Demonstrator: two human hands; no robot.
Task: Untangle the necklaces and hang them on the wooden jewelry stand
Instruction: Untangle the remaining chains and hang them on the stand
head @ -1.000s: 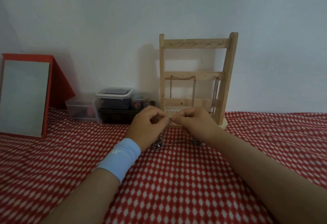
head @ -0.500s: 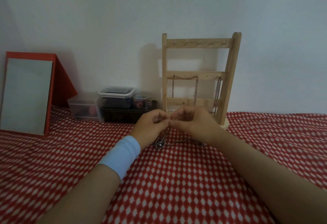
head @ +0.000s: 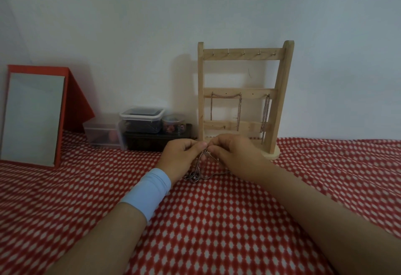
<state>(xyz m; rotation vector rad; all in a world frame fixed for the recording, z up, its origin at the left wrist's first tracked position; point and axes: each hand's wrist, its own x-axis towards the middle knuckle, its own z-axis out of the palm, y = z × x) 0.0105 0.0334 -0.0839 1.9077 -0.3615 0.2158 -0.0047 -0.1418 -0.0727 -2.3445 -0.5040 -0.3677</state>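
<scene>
Just behind hands (head: 236,157) with necklaces (head: 196,172), stand (head: 280,101); containers (head: 141,120), mirror (head: 32,118) leftward.

Both hands (head: 180,157) nudged the necklaces (head: 194,176) slightly lower.

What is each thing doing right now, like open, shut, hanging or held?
left hand, pinching the tangled necklaces.
right hand, pinching them too.
tangled necklaces, knotted, partly lifted, rest on the tablecloth.
wooden jewelry stand, upright, top hooks empty.
hung chains, dangling from the middle bar.
plastic box, lid on.
mirror, propped up, leaning back.
</scene>
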